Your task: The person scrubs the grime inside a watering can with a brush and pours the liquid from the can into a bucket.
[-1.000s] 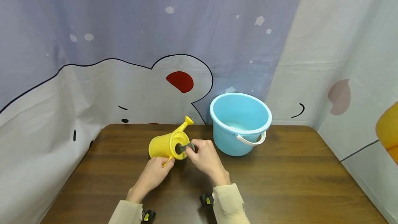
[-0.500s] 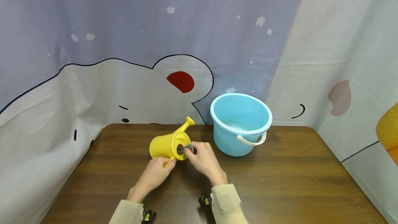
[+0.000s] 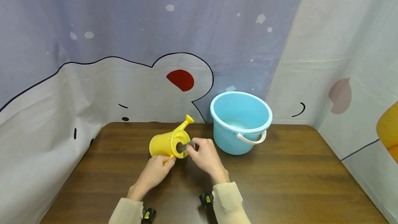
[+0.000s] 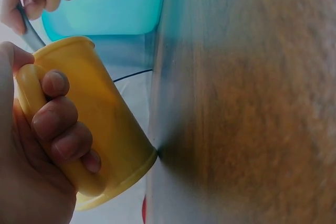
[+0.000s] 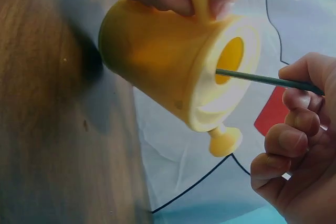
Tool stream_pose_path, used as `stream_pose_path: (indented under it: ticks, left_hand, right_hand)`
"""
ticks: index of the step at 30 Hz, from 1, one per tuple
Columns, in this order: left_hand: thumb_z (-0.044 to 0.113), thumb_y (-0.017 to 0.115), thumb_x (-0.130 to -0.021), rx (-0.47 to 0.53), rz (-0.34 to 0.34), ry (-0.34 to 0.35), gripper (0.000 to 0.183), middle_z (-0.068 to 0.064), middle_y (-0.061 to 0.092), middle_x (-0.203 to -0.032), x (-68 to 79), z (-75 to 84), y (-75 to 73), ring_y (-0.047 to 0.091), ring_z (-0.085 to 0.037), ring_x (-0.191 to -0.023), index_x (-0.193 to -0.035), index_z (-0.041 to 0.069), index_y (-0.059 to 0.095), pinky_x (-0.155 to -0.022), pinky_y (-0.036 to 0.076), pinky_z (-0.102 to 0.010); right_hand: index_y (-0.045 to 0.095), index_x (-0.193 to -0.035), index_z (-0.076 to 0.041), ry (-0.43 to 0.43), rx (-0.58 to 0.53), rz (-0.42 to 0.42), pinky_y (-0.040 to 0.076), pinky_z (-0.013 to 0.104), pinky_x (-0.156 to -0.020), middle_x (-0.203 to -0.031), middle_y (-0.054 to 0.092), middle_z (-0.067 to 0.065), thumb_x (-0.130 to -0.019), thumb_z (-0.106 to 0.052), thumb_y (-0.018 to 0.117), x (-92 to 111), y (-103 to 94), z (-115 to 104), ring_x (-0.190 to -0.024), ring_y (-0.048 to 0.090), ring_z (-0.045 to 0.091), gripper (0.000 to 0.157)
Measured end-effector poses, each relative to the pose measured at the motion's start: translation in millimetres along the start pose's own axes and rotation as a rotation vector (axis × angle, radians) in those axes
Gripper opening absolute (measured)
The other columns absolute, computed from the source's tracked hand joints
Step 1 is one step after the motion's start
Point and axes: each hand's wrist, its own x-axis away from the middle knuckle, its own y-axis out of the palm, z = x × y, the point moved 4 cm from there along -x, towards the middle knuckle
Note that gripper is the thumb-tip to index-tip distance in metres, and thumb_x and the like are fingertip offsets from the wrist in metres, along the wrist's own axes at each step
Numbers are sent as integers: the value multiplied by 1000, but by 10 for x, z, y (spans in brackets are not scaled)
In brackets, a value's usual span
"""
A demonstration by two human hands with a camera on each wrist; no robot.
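Observation:
A yellow watering can lies tilted over the table, its mouth turned toward my right hand. My left hand grips its handle; in the left wrist view the fingers curl round that handle. With thumb and fingers, my right hand pinches a thin grey strip-like tool with a curved outer end. The tool's far end passes through the round opening of the can and is hidden inside, so its exact kind does not show. The can's spout points away toward the back.
Right of the can stands a light blue bucket with a white handle hanging at its front. A printed curtain rises behind the brown wooden table. Something yellow shows at the right edge.
My right hand dips slightly toward the can with the grey tool, then comes back up a little. The left hand, can and bucket stay nearly where they were.

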Motion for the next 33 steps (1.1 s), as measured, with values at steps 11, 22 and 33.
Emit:
stream_pose_path:
  ticks: [11,22,33]
  left_hand:
    - [28,57,-98,1,11,9,48,13,29,-50,17,0,-3,23,-3,-45,-54,17,40,-46,22,-22]
    - [30,56,-99,1,-7,-4,48,12,29,-51,-3,5,1,24,-4,-46,-55,16,41,-47,22,-22]
    - [31,55,-99,-14,-8,10,48,12,30,-51,9,20,0,23,-2,-46,-56,15,41,-47,22,-22]
  right_hand:
    - [43,-59,-18,-19,-26,18,28,22,-42,-50,32,-11,-85,-9,61,5,-74,-89,-44,34,3,33]
    - [46,-61,-17,17,-12,-13,30,22,-45,-52,36,-7,-89,-13,63,-3,-1,6,-47,37,5,33]
    - [48,-64,-18,42,48,-47,33,22,-46,-54,37,-9,-91,-19,65,12,116,115,-49,39,6,32]
